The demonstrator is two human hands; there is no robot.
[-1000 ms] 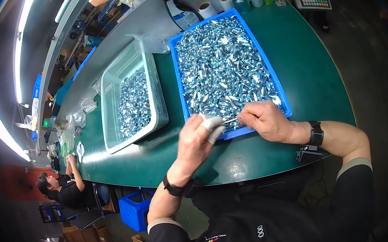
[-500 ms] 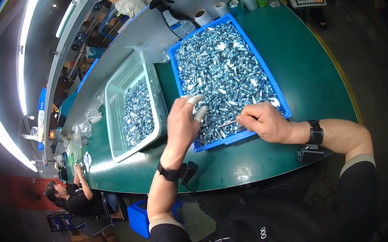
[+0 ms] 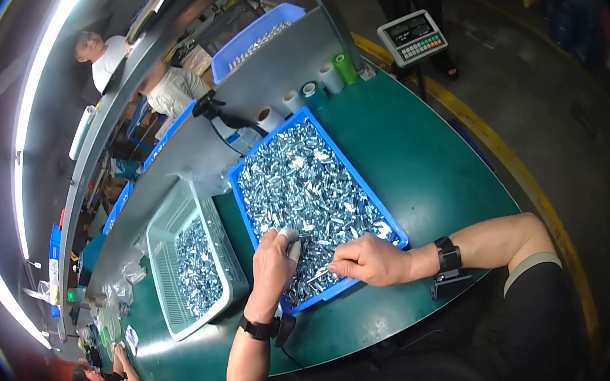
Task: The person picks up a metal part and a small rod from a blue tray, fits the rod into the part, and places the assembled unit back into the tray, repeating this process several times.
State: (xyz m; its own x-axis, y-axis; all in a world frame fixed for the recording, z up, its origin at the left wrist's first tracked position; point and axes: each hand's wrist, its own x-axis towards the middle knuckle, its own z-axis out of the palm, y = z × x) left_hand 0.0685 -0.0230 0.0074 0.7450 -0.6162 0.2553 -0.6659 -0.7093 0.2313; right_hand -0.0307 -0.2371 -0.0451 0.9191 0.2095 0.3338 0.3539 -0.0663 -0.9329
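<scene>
A blue tray (image 3: 353, 163) full of small shiny metal pieces (image 3: 304, 183) lies on the green table in front of me. Over its near left part is my left hand (image 3: 272, 262), with white covers on its thumb and a finger. Thumb and finger are apart, and I see nothing held between them. My right hand (image 3: 373, 260) is closed at the tray's near edge, pinching a thin metal rod (image 3: 320, 273) that points left toward the pieces. The rod's other end is hidden in my fist.
Left of the tray stands a pale green basket (image 3: 238, 275) holding more metal pieces. Tape rolls (image 3: 314, 96) and a spray bottle (image 3: 208, 105) line the back. A digital scale (image 3: 412, 38) stands beyond the table (image 3: 421, 163), near a standing person. Another person sits at far left.
The view has swung, so tray and table sit lower and further left, and more of the background shows. My left thumb and finger are nearer together. The right hand still pinches the rod.
</scene>
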